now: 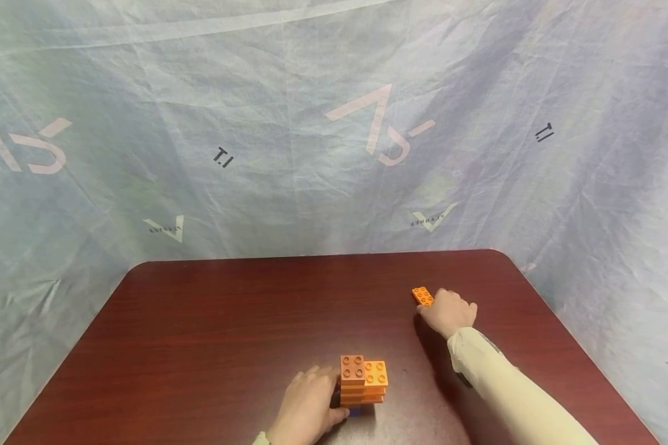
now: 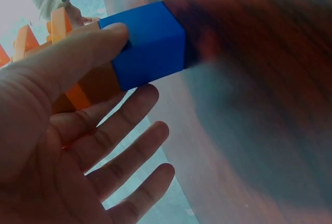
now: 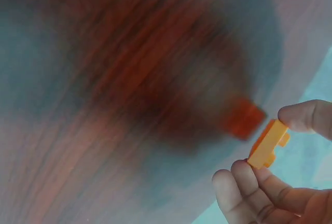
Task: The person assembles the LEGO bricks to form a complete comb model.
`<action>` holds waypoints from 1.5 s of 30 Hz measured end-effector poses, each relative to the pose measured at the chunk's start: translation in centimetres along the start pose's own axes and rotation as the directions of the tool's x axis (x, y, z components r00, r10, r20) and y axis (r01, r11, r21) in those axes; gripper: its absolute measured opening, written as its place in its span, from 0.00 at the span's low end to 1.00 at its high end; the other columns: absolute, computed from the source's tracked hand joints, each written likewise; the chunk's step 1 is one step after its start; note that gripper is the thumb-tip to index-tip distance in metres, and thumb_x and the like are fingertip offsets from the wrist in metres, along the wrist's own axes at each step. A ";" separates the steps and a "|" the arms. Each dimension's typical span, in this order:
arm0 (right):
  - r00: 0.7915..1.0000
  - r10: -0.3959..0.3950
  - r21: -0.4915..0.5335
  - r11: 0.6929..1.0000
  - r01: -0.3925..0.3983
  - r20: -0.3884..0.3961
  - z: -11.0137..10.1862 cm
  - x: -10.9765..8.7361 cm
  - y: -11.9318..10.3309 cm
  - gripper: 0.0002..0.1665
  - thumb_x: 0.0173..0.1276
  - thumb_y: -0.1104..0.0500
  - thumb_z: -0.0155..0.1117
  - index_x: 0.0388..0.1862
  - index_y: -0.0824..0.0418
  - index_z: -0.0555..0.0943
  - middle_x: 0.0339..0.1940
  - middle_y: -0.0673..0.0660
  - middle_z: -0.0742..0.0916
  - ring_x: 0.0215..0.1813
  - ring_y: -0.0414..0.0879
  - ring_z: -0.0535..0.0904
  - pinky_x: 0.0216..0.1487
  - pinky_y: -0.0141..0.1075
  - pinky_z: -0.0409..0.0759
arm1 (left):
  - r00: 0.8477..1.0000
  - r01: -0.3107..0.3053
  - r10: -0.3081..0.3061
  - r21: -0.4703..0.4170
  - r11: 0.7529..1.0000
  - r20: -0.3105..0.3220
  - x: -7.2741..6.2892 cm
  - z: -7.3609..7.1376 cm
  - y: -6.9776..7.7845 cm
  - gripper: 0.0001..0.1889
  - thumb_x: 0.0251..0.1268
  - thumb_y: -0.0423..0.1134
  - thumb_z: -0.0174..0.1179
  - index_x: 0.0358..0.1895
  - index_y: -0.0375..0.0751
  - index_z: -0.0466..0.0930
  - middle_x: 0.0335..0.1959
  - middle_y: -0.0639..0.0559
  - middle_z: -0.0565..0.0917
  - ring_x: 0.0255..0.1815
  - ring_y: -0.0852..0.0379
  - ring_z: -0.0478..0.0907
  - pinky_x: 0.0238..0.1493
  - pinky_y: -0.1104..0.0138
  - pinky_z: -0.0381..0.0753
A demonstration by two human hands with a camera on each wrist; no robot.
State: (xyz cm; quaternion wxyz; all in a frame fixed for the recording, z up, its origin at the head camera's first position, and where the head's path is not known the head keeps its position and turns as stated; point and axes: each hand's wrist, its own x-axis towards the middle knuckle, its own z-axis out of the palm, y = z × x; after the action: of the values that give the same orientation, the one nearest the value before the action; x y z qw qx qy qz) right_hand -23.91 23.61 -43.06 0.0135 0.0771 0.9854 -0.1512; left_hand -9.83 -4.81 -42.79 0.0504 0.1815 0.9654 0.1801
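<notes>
My left hand (image 1: pixel 307 405) holds a stack of toy building bricks (image 1: pixel 352 369) at the near middle of the table. In the left wrist view its thumb lies along the blue bottom brick (image 2: pixel 150 45), with the index finger on the stack's other side and the remaining fingers spread. Above the blue brick come orange and brown layers; a brown and an orange studded top sit side by side. Farther out on the right, my right hand (image 1: pixel 449 311) pinches a thin orange brick (image 3: pixel 267 145) by its edges, between thumb and fingertips, studs facing up in the head view.
A dark red-brown wooden table (image 1: pixel 211 321) with rounded far corners lies under both hands. Its glossy top mirrors the orange brick. Pale printed cloth (image 1: pixel 289 154) hangs close behind the far edge and along both sides.
</notes>
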 end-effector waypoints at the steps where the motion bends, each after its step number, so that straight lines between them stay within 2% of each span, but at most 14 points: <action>1: 1.000 -0.015 0.006 1.000 0.015 -0.010 -0.2 -0.2 0.0 0.24 0.63 0.45 0.68 0.32 0.66 0.79 0.28 0.61 0.83 0.35 0.59 0.79 0.49 0.60 0.68 | 1.000 0.002 -0.002 -0.002 1.000 0.005 0.0 0.0 0.0 0.28 0.49 0.48 0.80 0.54 0.41 0.84 0.52 0.47 0.86 0.56 0.41 0.81 0.56 0.44 0.79; 5: 0.994 -0.088 0.031 0.995 0.091 -0.064 -0.9 -1.4 -0.2 0.23 0.62 0.47 0.70 0.38 0.67 0.83 0.31 0.60 0.85 0.35 0.56 0.80 0.47 0.58 0.68 | 1.000 0.011 -0.010 -0.016 1.000 0.019 0.0 -0.1 0.0 0.28 0.49 0.48 0.80 0.54 0.41 0.84 0.53 0.46 0.86 0.56 0.40 0.81 0.57 0.43 0.78; 11: 0.975 -0.179 0.111 0.975 0.193 -0.129 -3.0 -3.9 -1.4 0.26 0.62 0.49 0.72 0.50 0.67 0.85 0.38 0.60 0.87 0.37 0.54 0.81 0.47 0.58 0.70 | 1.000 -0.018 0.018 -0.056 0.998 -0.001 -0.1 0.0 -0.3 0.28 0.49 0.48 0.80 0.53 0.41 0.84 0.52 0.45 0.86 0.55 0.39 0.81 0.55 0.43 0.79; 13: 0.961 -0.236 0.158 0.953 0.258 -0.147 -3.8 -4.9 -2.0 0.23 0.62 0.52 0.72 0.51 0.66 0.85 0.38 0.58 0.86 0.37 0.52 0.81 0.46 0.55 0.73 | 0.999 -0.035 0.034 -0.064 0.997 -0.017 -0.1 0.0 -0.5 0.28 0.49 0.48 0.80 0.53 0.41 0.84 0.51 0.45 0.86 0.55 0.38 0.81 0.55 0.43 0.79; 16: 0.924 -0.336 0.221 0.901 0.372 -0.184 -5.1 -6.6 -2.9 0.19 0.61 0.56 0.72 0.50 0.63 0.86 0.37 0.54 0.85 0.39 0.50 0.80 0.43 0.48 0.76 | 0.997 -0.062 0.058 -0.066 0.996 -0.050 -0.1 -0.1 -0.7 0.27 0.47 0.47 0.80 0.51 0.41 0.84 0.49 0.46 0.87 0.53 0.39 0.82 0.53 0.44 0.81; 21: 0.843 -0.478 0.283 0.796 0.535 -0.246 -6.6 -9.4 -4.0 0.17 0.60 0.60 0.73 0.49 0.55 0.86 0.39 0.44 0.84 0.43 0.43 0.81 0.44 0.43 0.79 | 0.996 -0.066 0.060 -0.088 0.994 -0.065 0.0 -0.2 -0.8 0.27 0.46 0.46 0.81 0.51 0.41 0.85 0.49 0.45 0.87 0.53 0.38 0.82 0.54 0.44 0.80; 23: 0.791 -0.552 0.301 0.732 0.611 -0.264 -7.0 -10.3 -4.3 0.18 0.60 0.61 0.74 0.50 0.52 0.85 0.40 0.40 0.83 0.44 0.40 0.81 0.46 0.41 0.80 | 0.997 -0.058 0.053 -0.101 0.993 -0.056 0.0 -0.2 -0.8 0.28 0.46 0.46 0.81 0.52 0.41 0.84 0.50 0.44 0.87 0.55 0.36 0.81 0.56 0.42 0.79; 26: 0.693 -0.665 0.320 0.617 0.720 -0.279 -7.1 -11.7 -4.6 0.21 0.59 0.62 0.75 0.51 0.49 0.84 0.43 0.37 0.83 0.45 0.36 0.81 0.47 0.38 0.81 | 0.998 -0.050 0.045 -0.123 0.991 -0.049 0.0 -0.2 -0.8 0.28 0.46 0.45 0.80 0.53 0.40 0.84 0.51 0.43 0.86 0.56 0.34 0.81 0.57 0.40 0.78; 28: 0.640 -0.717 0.327 0.555 0.765 -0.278 -7.1 -12.5 -4.7 0.22 0.59 0.63 0.75 0.52 0.48 0.84 0.44 0.36 0.83 0.46 0.35 0.81 0.47 0.36 0.81 | 0.998 -0.044 0.039 -0.145 0.988 -0.039 0.0 -0.1 -0.8 0.28 0.46 0.44 0.81 0.53 0.41 0.84 0.51 0.44 0.86 0.56 0.35 0.81 0.56 0.40 0.78; 29: 0.618 -0.736 0.332 0.531 0.780 -0.275 -7.0 -12.8 -4.8 0.22 0.59 0.63 0.75 0.53 0.47 0.84 0.45 0.37 0.83 0.46 0.35 0.81 0.48 0.36 0.81 | 0.999 -0.040 0.036 -0.155 0.987 -0.032 0.0 -0.1 -0.8 0.27 0.47 0.44 0.81 0.53 0.41 0.84 0.51 0.44 0.87 0.56 0.35 0.81 0.55 0.40 0.78; 31: 0.594 -0.762 0.347 0.500 0.793 -0.260 -7.0 -13.3 -5.0 0.23 0.60 0.63 0.74 0.53 0.47 0.84 0.46 0.37 0.84 0.47 0.35 0.81 0.49 0.36 0.81 | 0.999 -0.033 0.030 -0.171 0.985 -0.021 0.1 0.0 -0.9 0.26 0.47 0.44 0.80 0.52 0.42 0.84 0.51 0.45 0.87 0.55 0.36 0.81 0.54 0.40 0.79; 35: 0.577 -0.783 0.362 0.481 0.798 -0.232 -6.8 -13.8 -5.5 0.22 0.62 0.62 0.74 0.55 0.48 0.84 0.48 0.37 0.83 0.48 0.35 0.81 0.50 0.37 0.81 | 1.000 -0.023 0.022 -0.165 0.986 -0.007 0.2 -0.1 -1.0 0.25 0.48 0.44 0.80 0.51 0.43 0.84 0.48 0.48 0.87 0.52 0.41 0.83 0.51 0.43 0.81; 41: 0.583 -0.783 0.348 0.496 0.796 -0.217 -6.5 -13.8 -5.7 0.21 0.62 0.61 0.74 0.54 0.49 0.84 0.47 0.37 0.83 0.48 0.35 0.81 0.49 0.38 0.82 | 1.000 -0.015 0.015 -0.174 0.985 -0.005 0.0 0.2 -0.9 0.25 0.49 0.44 0.80 0.51 0.43 0.84 0.48 0.47 0.87 0.52 0.42 0.83 0.50 0.43 0.81; 45: 0.570 -0.793 0.339 0.487 0.805 -0.214 -6.3 -13.9 -5.7 0.21 0.62 0.60 0.74 0.54 0.47 0.84 0.46 0.36 0.83 0.47 0.34 0.80 0.48 0.35 0.81 | 1.000 -0.004 0.005 -0.188 0.982 0.005 0.0 0.2 -0.9 0.26 0.49 0.44 0.80 0.51 0.41 0.83 0.47 0.47 0.87 0.50 0.43 0.83 0.50 0.42 0.80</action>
State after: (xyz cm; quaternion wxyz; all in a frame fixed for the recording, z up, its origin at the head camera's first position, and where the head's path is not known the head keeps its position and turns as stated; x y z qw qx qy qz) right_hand -11.11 18.09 -34.67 -0.0880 -0.3852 0.8547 -0.3367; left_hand -10.06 -5.56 -43.31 0.0698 0.1785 0.9436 0.2700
